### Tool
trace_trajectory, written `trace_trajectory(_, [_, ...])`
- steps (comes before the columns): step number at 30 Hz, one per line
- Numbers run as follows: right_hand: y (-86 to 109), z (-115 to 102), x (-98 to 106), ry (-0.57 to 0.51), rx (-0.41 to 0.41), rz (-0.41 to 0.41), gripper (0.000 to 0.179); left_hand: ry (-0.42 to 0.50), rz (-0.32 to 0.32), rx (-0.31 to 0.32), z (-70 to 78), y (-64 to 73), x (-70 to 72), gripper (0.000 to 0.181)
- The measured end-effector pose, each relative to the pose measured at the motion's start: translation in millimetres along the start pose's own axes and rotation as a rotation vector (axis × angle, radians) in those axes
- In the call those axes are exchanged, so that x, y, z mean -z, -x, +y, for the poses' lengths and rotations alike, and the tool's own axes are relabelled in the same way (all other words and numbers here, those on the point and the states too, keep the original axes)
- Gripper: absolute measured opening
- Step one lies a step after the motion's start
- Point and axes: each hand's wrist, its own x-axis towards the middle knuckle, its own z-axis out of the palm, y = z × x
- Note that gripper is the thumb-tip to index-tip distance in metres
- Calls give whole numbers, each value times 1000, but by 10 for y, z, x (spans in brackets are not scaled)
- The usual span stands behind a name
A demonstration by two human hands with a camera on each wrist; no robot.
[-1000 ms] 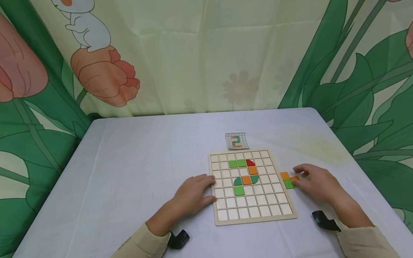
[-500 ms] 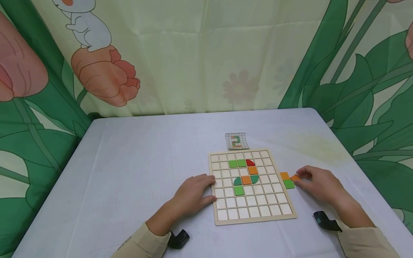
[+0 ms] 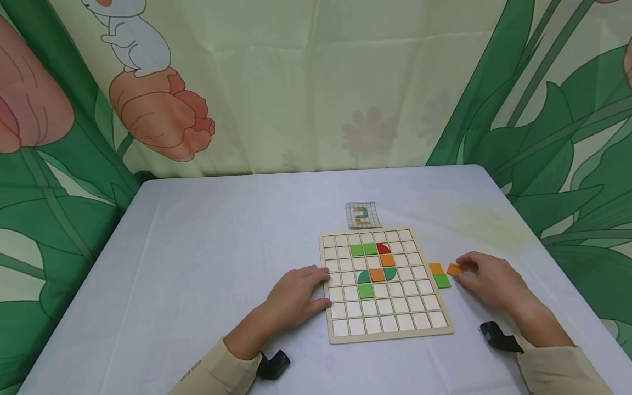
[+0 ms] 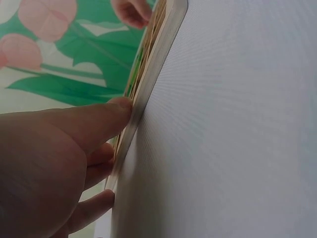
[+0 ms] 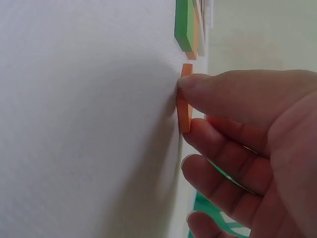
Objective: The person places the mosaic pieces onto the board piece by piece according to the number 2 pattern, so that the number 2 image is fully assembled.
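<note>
A wooden grid board (image 3: 390,332) lies flat on the table, with several green, orange, red and teal tiles in its cells. My left hand (image 3: 294,296) rests at the board's left edge; in the left wrist view its thumb and fingertips (image 4: 121,106) touch the wooden rim. To the right of the board, my right hand (image 3: 494,281) pinches an orange square tile (image 3: 453,269) between thumb and index finger. The right wrist view has this orange tile (image 5: 184,111) close over the white cloth, its other fingers loosely bent. Another orange tile (image 3: 436,269) and a green tile (image 3: 442,281) lie beside the board's right edge.
Just behind the board lies a small printed card (image 3: 362,215) with a coloured grid pattern. A white cloth (image 3: 222,236) covers the table. Behind it hangs a printed curtain (image 3: 316,93) with leaves and flowers.
The right hand has taken the orange tile between thumb and finger and drawn it slightly right, apart from the other two loose tiles. The left hand and board have stayed put.
</note>
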Motion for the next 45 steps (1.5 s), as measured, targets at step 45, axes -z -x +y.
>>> trace_trajectory(45, [96,-691,-98,-67,234,-72,34,1,1,-4,8,1,15,48])
